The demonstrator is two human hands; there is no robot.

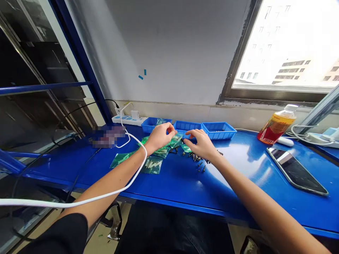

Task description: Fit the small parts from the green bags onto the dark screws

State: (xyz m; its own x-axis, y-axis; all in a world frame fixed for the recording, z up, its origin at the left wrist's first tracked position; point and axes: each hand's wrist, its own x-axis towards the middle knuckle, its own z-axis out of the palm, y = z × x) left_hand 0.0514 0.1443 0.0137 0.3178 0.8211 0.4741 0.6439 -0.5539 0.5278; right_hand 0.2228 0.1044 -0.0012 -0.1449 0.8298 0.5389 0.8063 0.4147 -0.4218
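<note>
My left hand (160, 137) is closed in a pinch on a small green plastic bag (175, 141), which hangs below the fingertips. Facing it, my right hand (200, 144) is curved, with thumb and forefinger apart. A small dark piece shows near that thumb; whether it touches is unclear. Loose dark screws (200, 167) lie in a pile under and beside my right hand. Between the hands lie longer dark screws (174, 149). Several green bags lie under my left hand and forearm, among them a flat one (152, 165) with pale pieces inside.
Behind my hands stand a left blue bin (148, 124), a middle blue bin (188, 125) and a right blue bin (221, 134). A white cable (134, 180) crosses my left forearm. At right are a drink bottle (278, 124) and a phone (297, 171). A power strip (130, 120) lies by the wall.
</note>
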